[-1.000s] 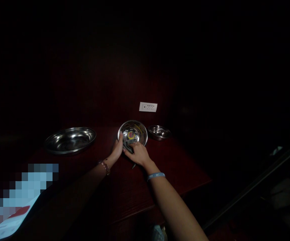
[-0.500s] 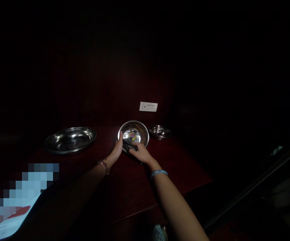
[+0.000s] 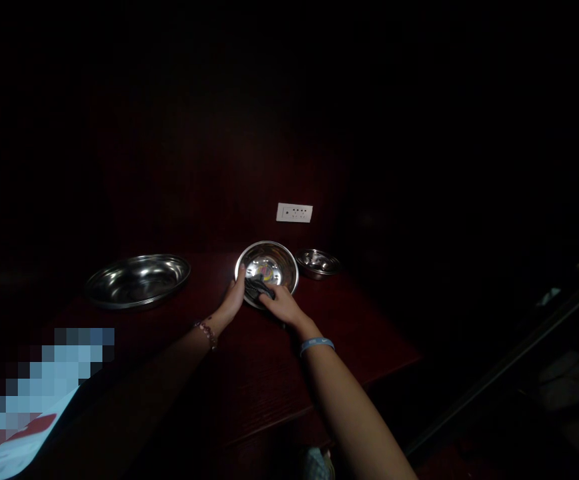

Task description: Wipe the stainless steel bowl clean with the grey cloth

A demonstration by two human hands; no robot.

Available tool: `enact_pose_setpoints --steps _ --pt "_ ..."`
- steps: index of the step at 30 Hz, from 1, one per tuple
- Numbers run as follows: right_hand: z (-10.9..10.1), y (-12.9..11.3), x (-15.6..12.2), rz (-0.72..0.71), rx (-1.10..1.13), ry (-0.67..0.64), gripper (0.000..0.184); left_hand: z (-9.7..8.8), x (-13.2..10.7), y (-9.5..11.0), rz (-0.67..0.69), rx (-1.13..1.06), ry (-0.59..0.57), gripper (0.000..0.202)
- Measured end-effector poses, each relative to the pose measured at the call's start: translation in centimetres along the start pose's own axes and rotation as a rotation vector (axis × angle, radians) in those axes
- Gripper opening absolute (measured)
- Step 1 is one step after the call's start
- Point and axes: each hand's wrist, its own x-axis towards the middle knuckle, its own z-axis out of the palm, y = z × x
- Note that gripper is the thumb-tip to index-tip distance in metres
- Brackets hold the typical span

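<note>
A shiny steel bowl (image 3: 288, 267) is tilted toward me at the middle of the dark red table, a yellow and pink sticker on its inner bottom. My left hand (image 3: 234, 295) grips its left rim, thumb inside and the other fingers hidden behind. My right hand (image 3: 282, 303) is closed on a dark, crumpled cloth (image 3: 258, 288), which lies against the lower inside of the bowl. A beaded bracelet circles the left wrist and a light blue band the right one.
To the left rests a wide, shallow steel basin (image 3: 139, 283). Right of the bowl stands a smaller steel bowl (image 3: 318, 263). A white socket plate (image 3: 294, 213) is on the wall behind. The table's (image 3: 269, 373) front edge runs below my arms; a pale, blurred-out object fills the lower left.
The whole view has shifted very slightly. Both hands keep their grip on the bowl and the cloth, with hardly any movement of either.
</note>
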Motion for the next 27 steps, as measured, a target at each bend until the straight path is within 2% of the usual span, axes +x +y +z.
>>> enact_pose_setpoints --steps 4,7,14,22,27 --pt "0.0 0.0 0.0 -0.012 0.008 0.005 0.025 0.0 0.1 -0.4 0.017 0.007 0.022 0.050" --pt "0.1 0.3 0.0 -0.021 -0.017 0.010 0.026 0.1 0.1 -0.5 0.050 -0.011 -0.004 0.046" --pt "0.4 1.3 0.3 -0.024 0.021 0.013 0.027 0.2 -0.1 0.0 0.087 -0.054 0.000 0.036" --pt "0.4 1.7 0.2 -0.060 0.052 0.019 0.023 0.2 0.1 -0.3 0.067 -0.068 0.008 0.030" --pt "0.7 2.0 0.4 -0.044 0.033 0.029 0.029 0.2 0.4 -0.4 0.047 -0.062 -0.005 0.027"
